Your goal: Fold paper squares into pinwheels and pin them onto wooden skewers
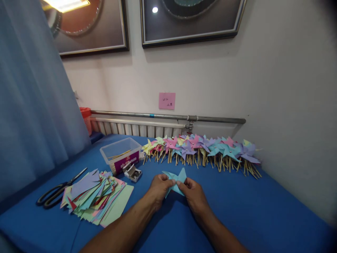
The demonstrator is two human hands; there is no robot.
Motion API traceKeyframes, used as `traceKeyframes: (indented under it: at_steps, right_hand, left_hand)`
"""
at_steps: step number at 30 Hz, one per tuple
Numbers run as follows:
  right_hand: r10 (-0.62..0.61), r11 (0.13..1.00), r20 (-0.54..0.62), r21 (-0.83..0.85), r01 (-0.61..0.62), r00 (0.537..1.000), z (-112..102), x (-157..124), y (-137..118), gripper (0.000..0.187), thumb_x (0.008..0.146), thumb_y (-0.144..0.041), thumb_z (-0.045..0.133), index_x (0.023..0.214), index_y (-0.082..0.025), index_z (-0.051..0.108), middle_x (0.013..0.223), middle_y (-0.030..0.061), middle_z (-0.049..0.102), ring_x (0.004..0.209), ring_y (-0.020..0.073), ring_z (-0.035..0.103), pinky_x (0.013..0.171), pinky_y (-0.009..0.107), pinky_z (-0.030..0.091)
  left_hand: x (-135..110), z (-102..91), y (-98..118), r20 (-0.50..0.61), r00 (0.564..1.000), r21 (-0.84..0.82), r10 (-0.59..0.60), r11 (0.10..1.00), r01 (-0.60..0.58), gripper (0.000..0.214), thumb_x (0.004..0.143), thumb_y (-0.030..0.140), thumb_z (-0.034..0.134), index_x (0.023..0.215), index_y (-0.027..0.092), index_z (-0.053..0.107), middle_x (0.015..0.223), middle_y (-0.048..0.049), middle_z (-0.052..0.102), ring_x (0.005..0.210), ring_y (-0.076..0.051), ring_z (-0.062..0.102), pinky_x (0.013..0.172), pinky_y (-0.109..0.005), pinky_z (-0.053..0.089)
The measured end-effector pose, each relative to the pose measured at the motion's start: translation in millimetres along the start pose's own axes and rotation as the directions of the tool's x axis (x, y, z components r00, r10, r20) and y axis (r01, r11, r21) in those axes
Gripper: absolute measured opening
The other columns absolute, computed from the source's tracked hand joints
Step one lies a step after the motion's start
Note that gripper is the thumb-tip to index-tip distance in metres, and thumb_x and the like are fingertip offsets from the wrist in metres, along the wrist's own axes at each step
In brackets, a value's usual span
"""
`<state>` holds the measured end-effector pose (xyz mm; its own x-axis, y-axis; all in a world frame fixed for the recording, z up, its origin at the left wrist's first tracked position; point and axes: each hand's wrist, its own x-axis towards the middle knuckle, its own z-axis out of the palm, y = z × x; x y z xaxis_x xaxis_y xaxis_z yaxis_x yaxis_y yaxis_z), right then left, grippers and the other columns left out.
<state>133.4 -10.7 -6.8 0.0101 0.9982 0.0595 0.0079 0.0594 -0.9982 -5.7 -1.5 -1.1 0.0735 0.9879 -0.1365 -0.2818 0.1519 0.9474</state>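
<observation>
Light-blue paper pinwheel [180, 177]: pointed blades, creased and folded toward the centre, one tip upright. Located over the blue table surface [242, 211]. Left hand [158, 187] and right hand [193, 191] both pinch it, thumbs nearly meeting at its middle.

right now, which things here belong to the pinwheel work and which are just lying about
Likely part of the work:
light-blue paper pinwheel
stacked coloured paper
black-handled scissors
plastic tub with sticks
small carton of metal pieces
pinwheels on sticks

Apparently just around:
blue curtain
framed pictures
pink note
red basket
</observation>
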Motion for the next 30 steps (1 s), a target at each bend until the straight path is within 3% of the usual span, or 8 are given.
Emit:
traceKeyframes:
  at_steps: [10, 19, 24, 26, 28, 30]
  right_hand:
    - [-0.023, 1.0, 0.032, 0.01, 0.023, 0.999, 1, -6, -11, 0.035, 0.068, -0.045, 0.073, 0.085, -0.015, 0.071, 0.075, 0.0049, 0.071, 0.067, 0.0181, 0.059, 0.063, 0.028, 0.044]
    - [0.068, 0.994, 0.01, 0.09, -0.068, 0.998, 0, 1, -1, 0.04, 0.063, -0.049, 0.076, 0.081, -0.014, 0.073, 0.069, 0.0048, 0.071, 0.058, 0.0169, 0.057, 0.056, 0.027, 0.043]
    - [0.08, 0.99, -0.003, 0.113, -0.079, 0.997, -1, -5, -6, 0.039, 0.065, -0.047, 0.077, 0.086, -0.014, 0.074, 0.072, 0.0047, 0.073, 0.058, 0.0168, 0.058, 0.055, 0.026, 0.043]
    - [0.088, 0.986, -0.009, 0.144, -0.086, 0.996, -1, -6, -8, 0.039, 0.066, -0.046, 0.077, 0.087, -0.014, 0.074, 0.072, 0.0046, 0.073, 0.059, 0.0174, 0.06, 0.055, 0.026, 0.044]
    - [0.095, 0.983, -0.027, 0.159, -0.089, 0.995, -3, -6, -8, 0.039, 0.066, -0.047, 0.076, 0.087, -0.014, 0.074, 0.069, 0.0036, 0.072, 0.059, 0.0179, 0.06, 0.055, 0.027, 0.044]
    - [0.102, 0.984, -0.059, 0.151, -0.092, 0.993, -5, -3, -8, 0.038, 0.066, -0.047, 0.076, 0.086, -0.015, 0.073, 0.066, 0.002, 0.071, 0.058, 0.0182, 0.06, 0.055, 0.027, 0.044]
  left_hand:
    - [-5, 2.6, 5, -0.008, 1.0, 0.002, -0.003, 1.0, 0.003, 0.029, 0.051, 0.03, 0.078, 0.059, 0.016, 0.055, 0.049, 0.0019, 0.056, 0.044, -0.008, 0.045, 0.048, -0.023, 0.033]
    - [-11, -0.2, 15, 0.073, 0.997, -0.029, -0.04, 0.999, 0.043, 0.031, 0.056, 0.033, 0.076, 0.055, 0.018, 0.05, 0.046, 0.0044, 0.047, 0.043, -0.007, 0.037, 0.047, -0.024, 0.025]
    - [-7, -4.3, 19, 0.054, 0.998, -0.009, -0.019, 1.0, 0.019, 0.023, 0.058, 0.031, 0.071, 0.058, 0.017, 0.054, 0.047, 0.0052, 0.045, 0.045, -0.008, 0.037, 0.049, -0.024, 0.028]
    - [-3, -12.1, 25, 0.036, 0.999, 0.076, 0.001, 0.997, -0.004, 0.021, 0.062, 0.034, 0.068, 0.062, 0.016, 0.057, 0.052, 0.0023, 0.052, 0.047, -0.009, 0.043, 0.051, -0.024, 0.031]
    - [2, -25.4, 36, 0.002, 0.997, 0.264, 0.083, 0.961, -0.081, 0.019, 0.067, 0.034, 0.064, 0.065, 0.016, 0.06, 0.06, -0.0009, 0.059, 0.053, -0.012, 0.049, 0.054, -0.025, 0.034]
    - [6, -41.8, 48, -0.024, 0.975, 0.556, 0.221, 0.813, -0.171, 0.016, 0.072, 0.03, 0.061, 0.065, 0.016, 0.062, 0.063, -0.0015, 0.061, 0.059, -0.013, 0.052, 0.058, -0.024, 0.035]
